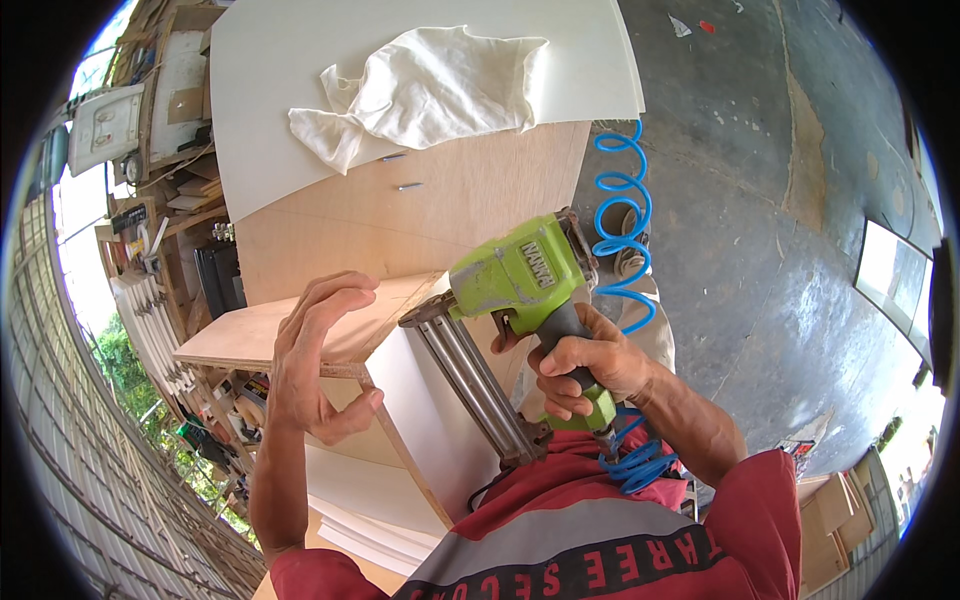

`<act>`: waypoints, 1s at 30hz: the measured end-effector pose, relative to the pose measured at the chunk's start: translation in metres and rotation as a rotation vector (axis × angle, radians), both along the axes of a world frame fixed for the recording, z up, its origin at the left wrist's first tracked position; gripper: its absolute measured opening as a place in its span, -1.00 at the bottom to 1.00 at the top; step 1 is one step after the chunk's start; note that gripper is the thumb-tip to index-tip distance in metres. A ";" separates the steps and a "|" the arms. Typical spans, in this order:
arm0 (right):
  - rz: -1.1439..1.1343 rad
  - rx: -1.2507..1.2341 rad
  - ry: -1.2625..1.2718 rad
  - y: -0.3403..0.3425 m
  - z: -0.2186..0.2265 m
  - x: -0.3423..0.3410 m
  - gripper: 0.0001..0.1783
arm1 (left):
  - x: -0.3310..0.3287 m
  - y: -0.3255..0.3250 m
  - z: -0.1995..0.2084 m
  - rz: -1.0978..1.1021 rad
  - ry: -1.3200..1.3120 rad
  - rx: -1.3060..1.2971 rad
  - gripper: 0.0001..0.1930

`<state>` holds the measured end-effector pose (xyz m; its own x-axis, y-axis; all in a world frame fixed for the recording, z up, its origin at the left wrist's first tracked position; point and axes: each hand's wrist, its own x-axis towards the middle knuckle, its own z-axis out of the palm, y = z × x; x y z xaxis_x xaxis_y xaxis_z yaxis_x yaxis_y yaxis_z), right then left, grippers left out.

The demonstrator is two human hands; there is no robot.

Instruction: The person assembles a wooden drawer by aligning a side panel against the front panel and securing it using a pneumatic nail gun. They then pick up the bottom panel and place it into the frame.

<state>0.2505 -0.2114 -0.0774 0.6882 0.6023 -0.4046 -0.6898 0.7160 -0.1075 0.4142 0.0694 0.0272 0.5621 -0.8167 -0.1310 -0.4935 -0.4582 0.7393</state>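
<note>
My right hand (600, 360) is wrapped round the black grip of a green pneumatic nail gun (520, 268). The gun's nose points left, close to the corner of a plywood box, and its long metal magazine slants down toward my shirt. My left hand (318, 365) is raised at the box's front corner, with fingers curved and thumb apart, and nothing between them. Whether it touches the wood I cannot tell. The box has a bare plywood panel (270, 328) on top and a white-faced panel (415, 400) on its side. A blue coiled air hose (623, 185) runs behind the gun.
Beyond the box lies a plywood surface (490, 200) with two small metal pieces, partly under a white sheet (265, 70). A crumpled white cloth (440, 85) rests on that sheet. Cluttered shelves (190, 200) stand left; concrete floor (720, 200) spreads right. Boards (830, 520) lean at lower right.
</note>
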 end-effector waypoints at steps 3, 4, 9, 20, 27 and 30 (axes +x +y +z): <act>0.007 -0.018 -0.010 -0.001 0.001 0.002 -0.54 | 0.000 -0.004 0.001 0.022 0.007 -0.004 -0.17; 0.008 -0.019 -0.008 -0.002 0.002 0.002 -0.52 | -0.001 -0.004 0.001 0.031 0.007 -0.007 -0.17; 0.009 -0.047 0.003 0.000 0.002 -0.002 -0.55 | -0.004 -0.005 0.004 0.071 -0.009 0.008 -0.13; -0.230 -0.610 -0.010 -0.042 0.038 0.000 -0.47 | -0.003 -0.009 0.001 -0.110 0.116 0.350 -0.42; -0.066 -1.507 -0.502 -0.077 0.070 0.046 -0.86 | -0.012 0.007 -0.017 -0.014 -0.121 0.171 -0.72; -0.030 -1.759 -0.718 -0.095 0.082 0.087 -0.82 | -0.009 -0.006 -0.013 0.120 -0.212 0.139 -0.74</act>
